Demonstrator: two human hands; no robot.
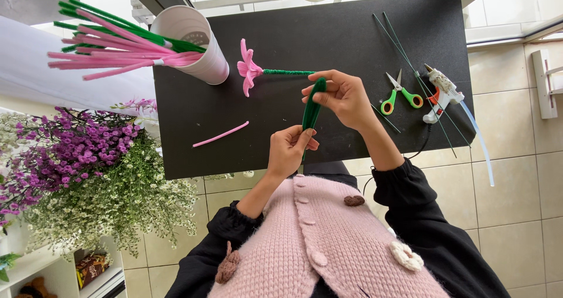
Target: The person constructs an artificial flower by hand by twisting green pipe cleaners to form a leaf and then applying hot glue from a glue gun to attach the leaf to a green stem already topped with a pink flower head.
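Observation:
My left hand (288, 148) pinches the lower end of a folded dark green pipe cleaner (311, 107). My right hand (343, 96) grips its upper looped end. Both hands hold it just above a black board (352, 34). Behind the hands lies a pink pipe-cleaner flower (248, 68) on a green wrapped stem (287, 72), its stem end reaching my right hand. A loose pink pipe cleaner piece (221, 134) lies on the board to the left of my left hand.
A white cup (199, 46) of pink and green pipe cleaners stands at the board's left corner. Green-handled scissors (400, 96), a glue gun (441, 93) and thin green wires (410, 58) lie right. Purple and white flowers (88, 169) sit left.

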